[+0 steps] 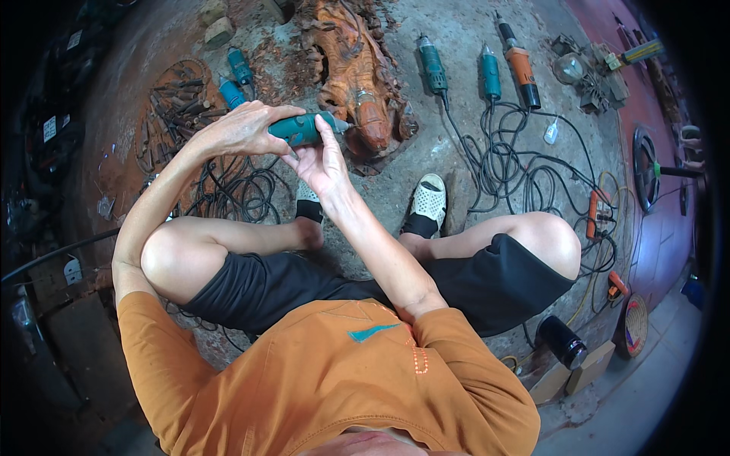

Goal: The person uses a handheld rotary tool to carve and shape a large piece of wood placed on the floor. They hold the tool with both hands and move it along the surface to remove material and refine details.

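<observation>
Grinder (298, 131): a teal, cylindrical power tool, held crosswise in the air above the floor, its nose pointing right, near the carved wood (346, 68); whether they touch, I cannot tell.
Left hand (245, 128): grasps the rear of the body, fingers over the top and thumb below; a slack hold here could let the tool roll or drop.
Right hand (325, 161): thumb laid along the front, fingers reaching below the body, palm partly open; it seems to pinch rather than wrap, so a sudden twist could break this grip.
Nose: the right thumb lies close behind it; an accidental start could catch skin. The switch state does not show.
Carved wood: lies just past the nose, so a slip to the right could nick its surface.
Cords (242, 190): black loops tangle near the left shoe (306, 190); a snagged foot or a tug could jerk a tool.
Right shoe (428, 199): white, perforated, ankle bare above a dark sock; a dropped tool or flying chips could hurt the leg.
Parked tools: 2 teal (433, 68) (490, 74) and 1 orange (521, 68), cords crossing, easily confused at the power strip (598, 214).
</observation>
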The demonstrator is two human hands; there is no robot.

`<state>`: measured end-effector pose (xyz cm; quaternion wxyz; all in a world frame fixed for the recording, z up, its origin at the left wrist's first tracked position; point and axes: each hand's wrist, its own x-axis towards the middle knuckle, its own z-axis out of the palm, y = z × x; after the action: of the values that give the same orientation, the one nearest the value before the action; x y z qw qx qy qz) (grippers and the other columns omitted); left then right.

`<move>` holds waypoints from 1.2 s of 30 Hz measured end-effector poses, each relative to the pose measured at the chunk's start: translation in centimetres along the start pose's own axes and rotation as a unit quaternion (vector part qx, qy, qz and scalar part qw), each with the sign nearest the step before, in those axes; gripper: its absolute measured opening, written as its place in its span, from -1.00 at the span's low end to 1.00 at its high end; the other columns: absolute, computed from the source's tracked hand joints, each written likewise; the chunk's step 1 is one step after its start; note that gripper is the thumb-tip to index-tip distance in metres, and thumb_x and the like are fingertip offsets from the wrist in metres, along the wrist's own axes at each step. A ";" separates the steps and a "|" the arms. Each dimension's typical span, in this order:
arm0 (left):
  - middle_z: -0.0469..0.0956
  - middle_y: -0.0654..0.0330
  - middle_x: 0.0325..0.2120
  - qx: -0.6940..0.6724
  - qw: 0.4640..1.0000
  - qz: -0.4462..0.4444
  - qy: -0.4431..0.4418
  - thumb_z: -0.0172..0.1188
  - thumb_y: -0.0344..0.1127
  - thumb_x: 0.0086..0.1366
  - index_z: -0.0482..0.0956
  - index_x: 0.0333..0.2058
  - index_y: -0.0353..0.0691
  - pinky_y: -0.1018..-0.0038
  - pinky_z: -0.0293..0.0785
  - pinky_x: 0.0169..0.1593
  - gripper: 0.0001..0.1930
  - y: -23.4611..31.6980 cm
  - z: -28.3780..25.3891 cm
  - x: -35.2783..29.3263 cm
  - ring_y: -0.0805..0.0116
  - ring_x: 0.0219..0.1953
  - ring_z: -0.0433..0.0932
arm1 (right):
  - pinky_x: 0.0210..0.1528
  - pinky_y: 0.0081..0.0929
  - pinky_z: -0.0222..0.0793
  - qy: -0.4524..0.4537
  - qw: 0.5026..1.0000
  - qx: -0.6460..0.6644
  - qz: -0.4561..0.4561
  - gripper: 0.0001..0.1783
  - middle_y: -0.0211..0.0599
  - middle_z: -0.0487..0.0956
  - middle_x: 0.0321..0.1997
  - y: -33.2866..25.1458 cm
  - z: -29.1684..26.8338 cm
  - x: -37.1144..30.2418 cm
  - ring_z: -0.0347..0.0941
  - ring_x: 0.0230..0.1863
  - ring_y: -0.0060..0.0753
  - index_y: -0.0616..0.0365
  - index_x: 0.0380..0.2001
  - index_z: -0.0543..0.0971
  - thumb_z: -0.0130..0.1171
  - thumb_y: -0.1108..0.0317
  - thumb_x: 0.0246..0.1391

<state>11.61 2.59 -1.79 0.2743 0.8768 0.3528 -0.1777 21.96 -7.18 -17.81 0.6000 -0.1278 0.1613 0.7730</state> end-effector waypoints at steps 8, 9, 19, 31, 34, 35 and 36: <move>0.58 -0.07 -0.55 -0.017 0.999 0.014 0.024 0.29 -0.14 -0.04 0.42 0.27 -0.19 0.23 0.50 -0.26 -0.20 -0.7 0.0 -0.2 0.06 -0.46 0.60 | 0.25 0.08 0.35 -0.001 1.000 -0.010 -0.004 -0.51 -0.46 0.60 0.03 0.0 0.9 0.0 0.49 0.14 -0.40 -0.11 0.03 0.49 0.38 -0.04 0.14; 0.58 -0.07 -0.56 -0.013 1.000 0.009 0.027 0.28 -0.13 -0.04 0.41 0.27 -0.18 0.22 0.49 -0.26 -0.19 -0.8 0.2 -0.2 0.07 -0.46 0.60 | 0.24 0.07 0.36 -0.001 1.000 -0.015 -0.002 -0.51 -0.45 0.60 0.02 -0.1 0.8 0.3 0.49 0.14 -0.39 -0.11 0.03 0.49 0.37 -0.04 0.14; 0.51 -0.03 -0.67 0.009 0.998 0.008 0.067 0.26 -0.14 -0.04 0.39 0.30 -0.16 0.22 0.46 -0.35 -0.18 -1.6 1.3 0.7 0.08 -0.55 0.57 | 0.18 -0.01 0.44 -0.011 1.000 -0.013 0.008 -0.50 -0.35 0.63 0.03 -1.0 0.2 1.8 0.55 0.10 -0.31 -0.03 0.06 0.51 0.33 -0.03 0.18; 0.55 -0.08 -0.62 0.010 0.999 0.014 0.052 0.28 -0.17 -0.03 0.40 0.28 -0.21 0.21 0.48 -0.34 -0.20 -1.0 1.1 0.8 0.02 -0.53 0.59 | 0.23 0.03 0.39 -0.001 1.000 -0.013 0.005 -0.50 -0.37 0.62 0.03 -1.0 0.1 1.2 0.51 0.14 -0.32 -0.04 0.06 0.49 0.33 -0.03 0.17; 0.55 -0.07 -0.61 0.005 0.999 0.014 0.030 0.28 -0.18 -0.02 0.39 0.29 -0.20 0.24 0.48 -0.36 -0.19 -0.9 0.9 0.7 0.07 -0.56 0.58 | 0.25 0.03 0.36 0.002 1.000 -0.016 -0.004 -0.49 -0.36 0.61 0.04 -0.8 0.2 0.6 0.49 0.16 -0.34 -0.05 0.07 0.48 0.33 -0.04 0.17; 0.56 -0.07 -0.60 0.003 1.000 0.013 0.023 0.28 -0.18 -0.02 0.39 0.28 -0.21 0.24 0.48 -0.36 -0.20 -0.8 0.8 0.7 0.07 -0.56 0.58 | 0.25 0.04 0.36 0.005 1.000 -0.016 -0.006 -0.48 -0.36 0.61 0.04 -0.7 0.3 0.4 0.49 0.17 -0.34 -0.05 0.07 0.48 0.33 -0.04 0.17; 0.56 -0.07 -0.60 -0.002 1.000 0.011 0.020 0.28 -0.18 -0.01 0.39 0.28 -0.21 0.25 0.48 -0.36 -0.20 -0.7 0.7 0.6 0.08 -0.56 0.58 | 0.25 0.04 0.36 0.007 1.000 -0.016 -0.008 -0.48 -0.36 0.60 0.05 -0.6 0.4 0.3 0.48 0.17 -0.34 -0.05 0.07 0.47 0.33 -0.05 0.17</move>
<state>11.43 2.92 -2.94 0.2710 0.8834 0.3489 -0.1565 22.51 -6.62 -17.66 0.6033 -0.1440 0.1521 0.7696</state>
